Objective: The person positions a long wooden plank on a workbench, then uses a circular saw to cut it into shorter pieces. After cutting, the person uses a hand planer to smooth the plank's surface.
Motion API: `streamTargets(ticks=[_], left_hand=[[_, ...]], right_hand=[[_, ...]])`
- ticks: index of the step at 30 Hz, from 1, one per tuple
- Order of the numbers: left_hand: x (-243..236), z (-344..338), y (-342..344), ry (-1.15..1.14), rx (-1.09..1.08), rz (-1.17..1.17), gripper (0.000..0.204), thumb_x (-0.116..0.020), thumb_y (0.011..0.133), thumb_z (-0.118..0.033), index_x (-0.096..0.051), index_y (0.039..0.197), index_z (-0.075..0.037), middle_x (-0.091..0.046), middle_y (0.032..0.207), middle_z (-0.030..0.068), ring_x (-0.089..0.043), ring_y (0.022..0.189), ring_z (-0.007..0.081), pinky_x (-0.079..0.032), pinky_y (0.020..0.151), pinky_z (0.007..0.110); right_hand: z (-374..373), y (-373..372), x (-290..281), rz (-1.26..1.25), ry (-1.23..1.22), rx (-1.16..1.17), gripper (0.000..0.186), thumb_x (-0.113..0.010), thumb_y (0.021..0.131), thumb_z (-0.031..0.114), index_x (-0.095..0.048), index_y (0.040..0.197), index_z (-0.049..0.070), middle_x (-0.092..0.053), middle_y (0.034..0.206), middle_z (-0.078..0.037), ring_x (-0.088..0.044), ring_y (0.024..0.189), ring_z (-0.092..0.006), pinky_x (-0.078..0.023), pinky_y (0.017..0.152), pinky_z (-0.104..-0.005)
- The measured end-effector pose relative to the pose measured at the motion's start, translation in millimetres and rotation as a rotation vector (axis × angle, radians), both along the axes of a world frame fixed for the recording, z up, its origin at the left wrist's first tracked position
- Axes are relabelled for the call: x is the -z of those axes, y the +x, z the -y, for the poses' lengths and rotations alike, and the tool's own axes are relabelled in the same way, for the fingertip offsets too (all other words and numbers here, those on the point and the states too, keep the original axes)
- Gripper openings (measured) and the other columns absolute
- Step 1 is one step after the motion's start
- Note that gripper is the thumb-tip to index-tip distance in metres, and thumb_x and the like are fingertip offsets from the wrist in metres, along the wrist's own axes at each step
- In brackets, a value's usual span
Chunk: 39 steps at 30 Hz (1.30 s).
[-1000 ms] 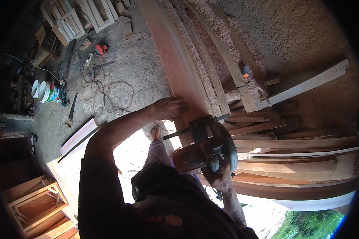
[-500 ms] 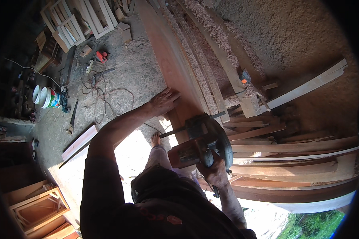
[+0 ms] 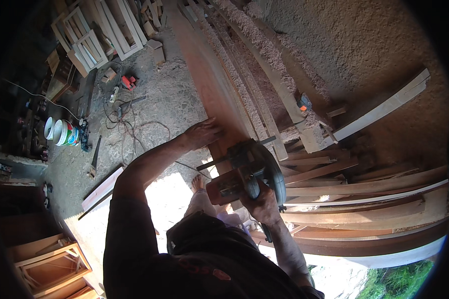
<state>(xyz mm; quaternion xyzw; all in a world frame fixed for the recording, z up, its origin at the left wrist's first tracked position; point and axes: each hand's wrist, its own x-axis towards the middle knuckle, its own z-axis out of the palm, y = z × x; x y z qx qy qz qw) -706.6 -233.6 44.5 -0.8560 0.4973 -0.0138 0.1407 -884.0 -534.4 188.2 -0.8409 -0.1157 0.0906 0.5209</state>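
A long reddish-brown board (image 3: 209, 84) runs away from me up the middle of the view. On its near part sits a dark circular saw (image 3: 254, 164), with a thin metal guide bar sticking out on both sides. My right hand (image 3: 263, 205) is wrapped round the saw's rear handle. Just ahead of the saw's left side, my left hand (image 3: 203, 133) lies on the left edge of the board, fingers stretched across its top. The saw's body hides its blade and the cutting point.
Sawdust-covered planks (image 3: 254, 89) lie right of the board; stacked timber (image 3: 354, 199) fills the near right. A red power tool (image 3: 128, 82), tangled cords (image 3: 132, 127), a handsaw (image 3: 96, 154) and white buckets (image 3: 62, 132) are on the left floor. My foot (image 3: 198, 183) stands below the board.
The circular saw has moved a little forward along the board, closer to my left hand. My left hand keeps about the same place on the board. The whole view has shifted slightly.
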Motion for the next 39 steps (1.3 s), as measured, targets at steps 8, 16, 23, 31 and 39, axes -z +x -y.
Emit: streamTargets(ticks=[8, 16, 23, 31, 39], left_hand=[[30.9, -21.5, -70.5, -0.836, -0.982, -0.199, 0.067, -0.071, 0.094, -0.028, -0.045, 0.151, -0.006, -0.048, 0.152, 0.0177, -0.045, 0.143, 0.0339, -0.034, 0.121, 0.047], [117.2, -7.2, -189.5, -0.607, -0.993, -0.929, 0.039, -0.061, 0.097, -0.029, -0.065, 0.129, -0.007, -0.066, 0.130, 0.0235, -0.061, 0.125, 0.0396, -0.051, 0.101, 0.045], [132.1, 51.7, -227.3, -0.583, -0.456, -1.121, 0.072, -0.066, 0.094, -0.042, -0.047, 0.149, 0.001, -0.062, 0.134, 0.0275, -0.058, 0.129, 0.0400, -0.043, 0.111, 0.047], [61.2, 114.8, -212.2, -0.544, -0.469, -1.492, 0.095, -0.069, 0.094, -0.043, -0.022, 0.157, 0.010, -0.035, 0.159, 0.0311, -0.033, 0.151, 0.0386, -0.027, 0.124, 0.044], [5.3, 149.5, -202.2, -0.740, -0.337, -1.539, 0.062, -0.077, 0.088, -0.021, -0.051, 0.142, -0.004, -0.060, 0.139, 0.0221, -0.057, 0.130, 0.0336, -0.046, 0.109, 0.046]], right_hand=[[-13.1, 19.7, -3.2, -0.044, -0.014, 0.008, 0.042, -0.074, 0.083, 0.016, -0.064, 0.119, -0.002, -0.074, 0.097, -0.023, -0.074, 0.096, -0.0377, -0.057, 0.082, -0.0451], [-25.6, 43.5, 2.4, -0.057, 0.037, 0.011, 0.047, -0.073, 0.081, 0.013, -0.063, 0.125, 0.000, -0.073, 0.104, -0.024, -0.073, 0.099, -0.0367, -0.056, 0.085, -0.0451], [-38.4, 60.3, 10.3, -0.017, 0.087, 0.046, 0.052, -0.072, 0.077, 0.007, -0.062, 0.128, -0.001, -0.071, 0.107, -0.026, -0.070, 0.103, -0.0416, -0.056, 0.092, -0.0466], [-53.0, 83.1, 22.4, -0.119, -0.017, 0.006, 0.050, -0.075, 0.077, 0.013, -0.066, 0.126, 0.005, -0.072, 0.108, -0.025, -0.070, 0.105, -0.0400, -0.056, 0.093, -0.0463], [-66.4, 106.1, 26.6, -0.079, -0.043, -0.034, 0.070, -0.071, 0.082, 0.018, -0.048, 0.146, 0.001, -0.071, 0.105, -0.031, -0.071, 0.105, -0.0432, -0.058, 0.092, -0.0486]])
